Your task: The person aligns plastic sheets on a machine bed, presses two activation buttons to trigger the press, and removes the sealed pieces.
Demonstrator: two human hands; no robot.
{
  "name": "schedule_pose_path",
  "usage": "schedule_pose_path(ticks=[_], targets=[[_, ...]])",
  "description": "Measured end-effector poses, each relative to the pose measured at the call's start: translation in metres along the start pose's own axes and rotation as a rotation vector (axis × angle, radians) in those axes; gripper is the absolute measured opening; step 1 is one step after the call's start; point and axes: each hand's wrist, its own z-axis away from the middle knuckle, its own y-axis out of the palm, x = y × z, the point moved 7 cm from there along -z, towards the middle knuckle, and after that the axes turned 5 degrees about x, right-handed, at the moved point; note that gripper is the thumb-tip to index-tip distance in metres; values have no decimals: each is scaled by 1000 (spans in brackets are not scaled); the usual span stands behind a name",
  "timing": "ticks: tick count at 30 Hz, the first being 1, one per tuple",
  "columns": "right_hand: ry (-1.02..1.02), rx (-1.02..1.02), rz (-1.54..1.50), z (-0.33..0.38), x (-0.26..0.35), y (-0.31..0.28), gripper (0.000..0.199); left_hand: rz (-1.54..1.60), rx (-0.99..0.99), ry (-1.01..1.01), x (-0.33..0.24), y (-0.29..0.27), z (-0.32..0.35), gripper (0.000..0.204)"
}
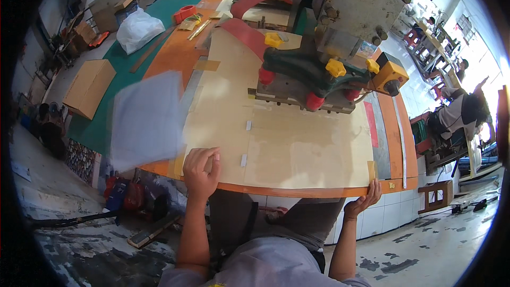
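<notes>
My left hand [202,169] is at the table's front edge, its fingers curled and its thumb raised; what lies inside the curl is hidden. Just beyond it, on the left, is a pale translucent sheet [147,119], its outline smeared by motion. I cannot tell whether the hand touches the sheet's near corner. My right hand [366,200] rests against the orange table edge at the near right, fingers stretched and nothing visible in them. A cream board [313,151] with two small white tabs covers the table between my hands. Above it stands a press head [311,72] with yellow knobs and red feet.
A yellow control box [391,76] juts out right of the press. At the left are a cardboard box [89,88] and a white plastic bag [139,29] on a green mat. A red tape roll [184,14] lies farther back. Other people sit at the far right.
</notes>
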Motion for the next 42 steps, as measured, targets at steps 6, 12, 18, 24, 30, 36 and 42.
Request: schedule_pose_path(ticks=[6, 12, 18, 24, 30, 36, 42], targets=[[10, 2, -7, -1, 2, -1, 68, 5, -3, 10, 4, 1, 2, 13], [0, 0, -1, 0, 1, -2, 68, -1, 3, 9, 2, 0, 2, 13], [4, 6, -13, -1, 1, -2, 68, -6, -9, 13, 2, 0, 2, 13], [11, 90, -19, -17, 14, -17, 63, -3, 9, 22, -1, 1, 0, 14], [5, 235, -158, -93, 35, -38, 41, -135, 212, 30, -21, -3, -20, 21], [-72, 654, -349, -186, 56, 91, 37, 26, 485, -132, 10, 42, -109, 36], [-50, 741, -444, -211, 53, 178, 46, 262, 483, -70, 54, 113, -148, 54]])
